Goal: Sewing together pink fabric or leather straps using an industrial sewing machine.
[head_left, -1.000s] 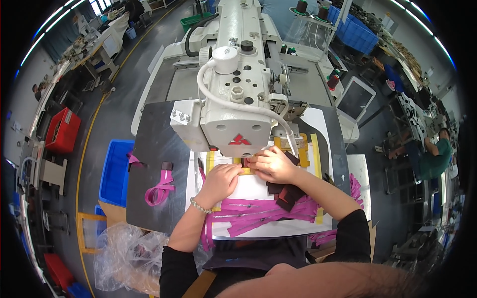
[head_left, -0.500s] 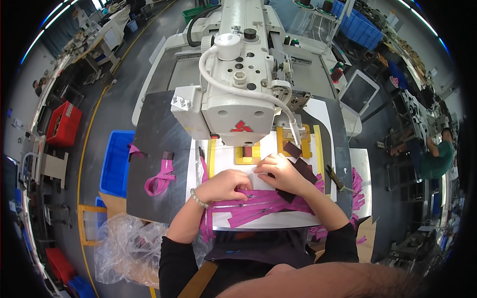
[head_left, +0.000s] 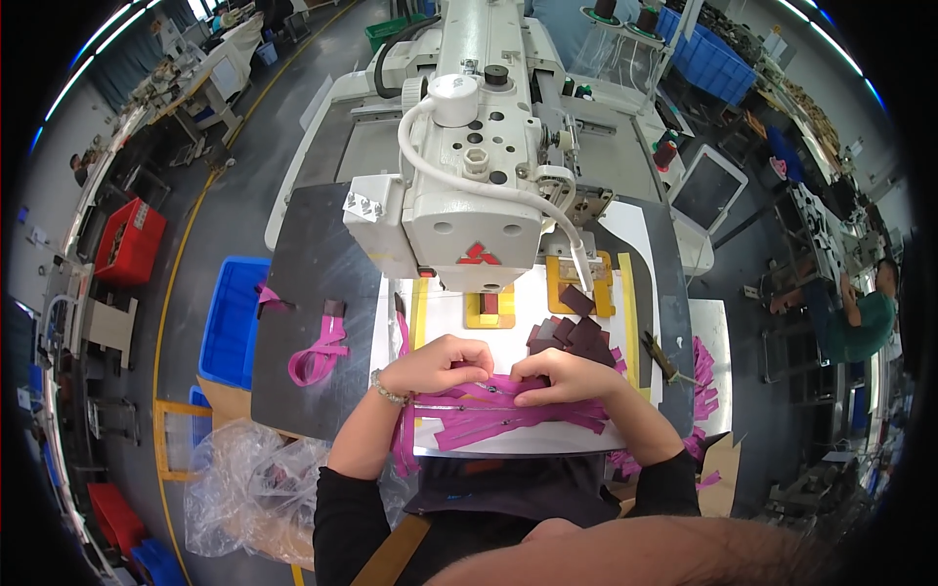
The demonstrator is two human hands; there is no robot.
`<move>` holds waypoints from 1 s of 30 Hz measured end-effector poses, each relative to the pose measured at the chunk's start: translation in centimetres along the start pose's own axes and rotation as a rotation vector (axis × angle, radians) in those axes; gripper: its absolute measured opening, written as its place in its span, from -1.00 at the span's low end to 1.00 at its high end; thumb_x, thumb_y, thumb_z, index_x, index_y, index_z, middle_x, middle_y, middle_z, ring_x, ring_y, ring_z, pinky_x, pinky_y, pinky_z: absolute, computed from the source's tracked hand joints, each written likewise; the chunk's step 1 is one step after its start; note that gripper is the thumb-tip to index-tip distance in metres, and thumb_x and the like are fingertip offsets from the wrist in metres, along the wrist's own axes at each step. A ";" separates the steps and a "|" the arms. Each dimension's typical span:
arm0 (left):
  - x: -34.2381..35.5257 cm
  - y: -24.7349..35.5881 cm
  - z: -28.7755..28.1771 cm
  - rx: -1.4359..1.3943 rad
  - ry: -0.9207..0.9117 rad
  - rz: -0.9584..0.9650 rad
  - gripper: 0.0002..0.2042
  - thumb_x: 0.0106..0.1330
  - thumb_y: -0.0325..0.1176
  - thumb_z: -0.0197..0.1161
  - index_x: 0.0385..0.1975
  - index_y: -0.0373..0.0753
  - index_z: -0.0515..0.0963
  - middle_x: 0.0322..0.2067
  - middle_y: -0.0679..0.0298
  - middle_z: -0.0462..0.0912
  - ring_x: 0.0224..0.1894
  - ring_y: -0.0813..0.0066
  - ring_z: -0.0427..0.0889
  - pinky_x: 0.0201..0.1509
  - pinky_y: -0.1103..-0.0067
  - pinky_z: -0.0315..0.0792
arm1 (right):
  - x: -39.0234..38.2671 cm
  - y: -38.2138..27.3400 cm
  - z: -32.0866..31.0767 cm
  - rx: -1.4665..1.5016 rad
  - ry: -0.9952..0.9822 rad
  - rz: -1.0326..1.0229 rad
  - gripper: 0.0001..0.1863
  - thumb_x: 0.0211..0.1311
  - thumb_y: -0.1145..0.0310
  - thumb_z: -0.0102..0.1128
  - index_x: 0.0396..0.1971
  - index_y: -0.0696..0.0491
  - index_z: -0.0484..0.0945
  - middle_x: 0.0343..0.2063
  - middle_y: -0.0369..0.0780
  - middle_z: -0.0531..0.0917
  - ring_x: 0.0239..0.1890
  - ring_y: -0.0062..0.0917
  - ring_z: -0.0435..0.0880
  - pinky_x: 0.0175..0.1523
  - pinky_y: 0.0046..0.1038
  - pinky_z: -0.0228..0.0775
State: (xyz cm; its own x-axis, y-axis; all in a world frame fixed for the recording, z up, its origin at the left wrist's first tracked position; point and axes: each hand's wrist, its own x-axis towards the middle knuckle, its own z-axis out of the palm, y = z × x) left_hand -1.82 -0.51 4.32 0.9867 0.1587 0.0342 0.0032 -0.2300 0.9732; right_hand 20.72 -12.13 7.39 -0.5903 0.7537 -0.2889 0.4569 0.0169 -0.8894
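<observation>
Pink zippers (head_left: 464, 434) are laid lengthwise left to right on the white sheet (head_left: 445, 314), partly under the left hand (head_left: 438, 365) and right hand (head_left: 564, 375), both equally near; fingers are curled, whether pinching cannot be told.

the person's two hands, left (head_left: 451, 363) and right (head_left: 562, 376), are bare, and so are both forearms. a bracelet (head_left: 390, 391) circles the left wrist; it looks like a single row of small, rounded, pale beads, greyish to greenish, too small to make out one by one. the left sleeve (head_left: 349, 513) and the right sleeve (head_left: 667, 485) are plain black, ending near the elbows; whether cut short or pushed up is unclear. across the lap spreads a dark, nearly black cloth (head_left: 528, 483), softly creased, perhaps an apron, with a small blue mark (head_left: 453, 495) left of its middle.
</observation>
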 end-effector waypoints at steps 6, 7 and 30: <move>-0.4 -0.8 0.0 -0.379 0.375 0.000 -0.93 0.20 -0.54 0.30 -0.41 -0.28 0.52 -0.50 0.43 0.57 -0.43 0.79 0.47 -0.34 0.79 0.34 | -1.1 1.1 -0.2 0.608 -0.085 -0.132 -0.69 0.30 0.47 0.10 0.01 0.19 0.40 -0.24 -0.28 0.61 -0.17 -0.67 0.56 -0.07 -0.58 0.38; -0.3 -0.8 0.0 -0.377 0.373 0.001 -0.93 0.20 -0.54 0.30 -0.41 -0.28 0.52 -0.50 0.43 0.57 -0.43 0.79 0.47 -0.34 0.79 0.34 | -1.0 0.9 -0.4 0.607 -0.083 -0.133 -0.69 0.30 0.47 0.10 0.01 0.19 0.40 -0.24 -0.28 0.61 -0.17 -0.67 0.56 -0.07 -0.58 0.38; 0.8 -1.4 1.2 -0.031 0.787 0.077 -0.89 0.11 -0.54 0.37 -0.40 -0.31 0.57 -0.54 0.37 0.62 -0.47 0.73 0.55 -0.42 0.79 0.36 | -5.4 -1.3 -6.2 0.055 0.377 0.036 -0.67 0.19 0.44 0.16 -0.01 0.08 0.57 -0.47 -0.33 0.63 -0.47 -0.74 0.50 -0.34 -0.64 0.36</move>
State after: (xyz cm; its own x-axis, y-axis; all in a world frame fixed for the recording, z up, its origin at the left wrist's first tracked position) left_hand -0.84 -1.24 2.70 0.5791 0.7788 0.2412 -0.0764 -0.2428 0.9671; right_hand 27.44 -12.11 12.25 -0.2834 0.9422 -0.1786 0.4306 -0.0414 -0.9016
